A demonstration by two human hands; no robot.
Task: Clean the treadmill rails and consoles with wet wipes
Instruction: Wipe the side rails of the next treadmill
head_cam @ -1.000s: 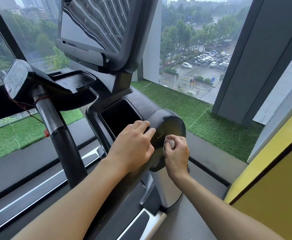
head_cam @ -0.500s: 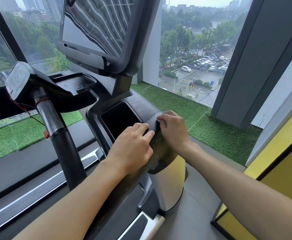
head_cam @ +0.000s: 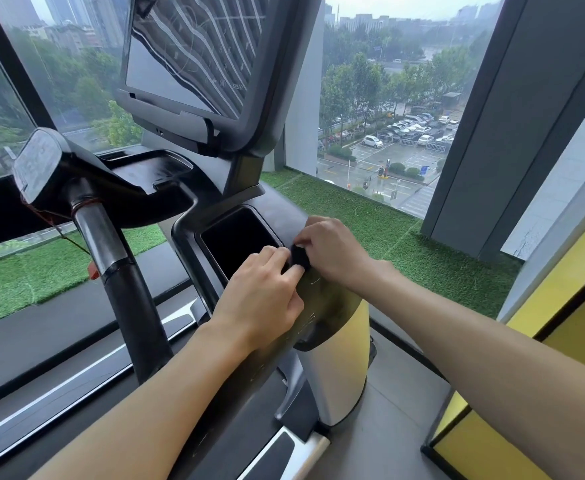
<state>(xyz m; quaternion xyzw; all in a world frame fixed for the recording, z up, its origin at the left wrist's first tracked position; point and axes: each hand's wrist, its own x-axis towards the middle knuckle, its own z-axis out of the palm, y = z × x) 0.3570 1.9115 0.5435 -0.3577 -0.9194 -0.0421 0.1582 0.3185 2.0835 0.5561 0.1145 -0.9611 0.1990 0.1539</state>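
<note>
Head view, looking down and forward.

Near centre, toward 6 o'clock: left hand [head_cam: 263,299], knuckles up, fingers bent and pressed together, tips resting on the black right handrail [head_cam: 322,299]. Nothing seen inside those fingers.

At 3 o'clock of that hand's fingertips, almost touching them: right hand [head_cam: 332,251], laid over the top of the same handrail, fingers curled down and close together, thumb pointing toward 9 o'clock. Between the 2 hands, a small dark rounded patch [head_cam: 299,256]; cannot tell whether part of the rail or something pinched. Cannot tell what, if anything, sits under the right palm.

At 10 o'clock of the left hand: dark recessed pocket [head_cam: 239,240] in the handrail's inner side. At 12 o'clock of the frame: tilted console screen [head_cam: 194,53], with a black tray [head_cam: 138,178] beneath it. At 9 o'clock: thick black and grey handlebar post [head_cam: 117,271], topped by a flat pad [head_cam: 38,164].

Under the handrail, toward 5 o'clock: silver upright [head_cam: 339,368]. At 8 o'clock: dark deck edged with a pale strip [head_cam: 76,375].

At 3 o'clock: green artificial turf [head_cam: 405,244] along the window. Through the glass at 1 o'clock: wet car park [head_cam: 408,133]. At 4 o'clock: yellow wall [head_cam: 561,375].
</note>
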